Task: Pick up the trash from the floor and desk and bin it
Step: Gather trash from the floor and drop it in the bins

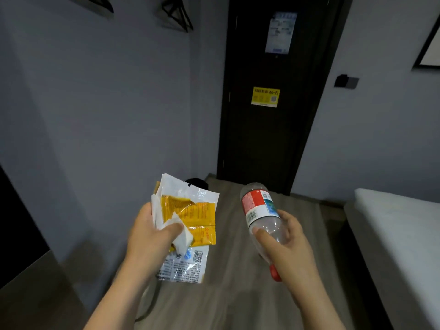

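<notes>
Both hands out front: left hand (152,236) pinches wrappers (190,210) w/ tissue; right hand (288,246) grips bottle (262,210), cap down.

Dark object (195,181): mostly hidden behind the wrappers (190,210); cannot tell what it is.
Bottle (259,208) neck: covered by the right grip (285,239); only part of the red cap (275,274) shows.
Door notice (281,32): print blurred, unreadable.
Bed (400,222): cut off by the right edge.
Cable (148,306): partly behind the left forearm (123,294).
</notes>
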{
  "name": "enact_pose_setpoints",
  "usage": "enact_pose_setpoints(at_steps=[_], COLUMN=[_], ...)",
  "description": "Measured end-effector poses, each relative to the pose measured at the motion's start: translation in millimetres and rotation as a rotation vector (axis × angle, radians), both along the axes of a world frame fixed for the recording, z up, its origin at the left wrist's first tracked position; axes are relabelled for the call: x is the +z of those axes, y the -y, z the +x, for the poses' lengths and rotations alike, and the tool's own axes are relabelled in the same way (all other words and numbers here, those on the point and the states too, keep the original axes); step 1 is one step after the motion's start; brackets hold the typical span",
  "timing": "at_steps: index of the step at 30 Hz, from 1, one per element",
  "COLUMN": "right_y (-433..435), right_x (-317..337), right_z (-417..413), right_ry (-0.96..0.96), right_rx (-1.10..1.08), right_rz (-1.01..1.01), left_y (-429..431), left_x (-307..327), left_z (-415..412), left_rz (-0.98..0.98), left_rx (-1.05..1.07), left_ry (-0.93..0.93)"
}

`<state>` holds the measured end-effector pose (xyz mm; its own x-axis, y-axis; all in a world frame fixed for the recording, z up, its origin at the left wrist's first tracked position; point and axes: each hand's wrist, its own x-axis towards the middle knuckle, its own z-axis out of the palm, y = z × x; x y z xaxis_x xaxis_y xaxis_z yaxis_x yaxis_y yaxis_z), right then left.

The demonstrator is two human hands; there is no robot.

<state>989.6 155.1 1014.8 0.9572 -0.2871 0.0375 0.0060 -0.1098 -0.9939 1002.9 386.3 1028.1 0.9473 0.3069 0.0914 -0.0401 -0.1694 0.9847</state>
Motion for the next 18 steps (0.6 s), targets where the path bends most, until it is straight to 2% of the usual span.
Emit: enact_pose_setpoints(at_steps=[14, 18], right_y=[-10, -17], right_x=[-1, -11], right_z=[276, 338], right_ry=[0.051, -0.018], right_rx=[0.022, 0.059], right_rz=[-0.053, -0.099], left_y=[-10, -17], left_x=[-21, -34], left_z=[285, 344], left_rz=[-0.09, -0.112], left_rx=[-0.073, -0.062], left_ry=[-0.053, -0.083])
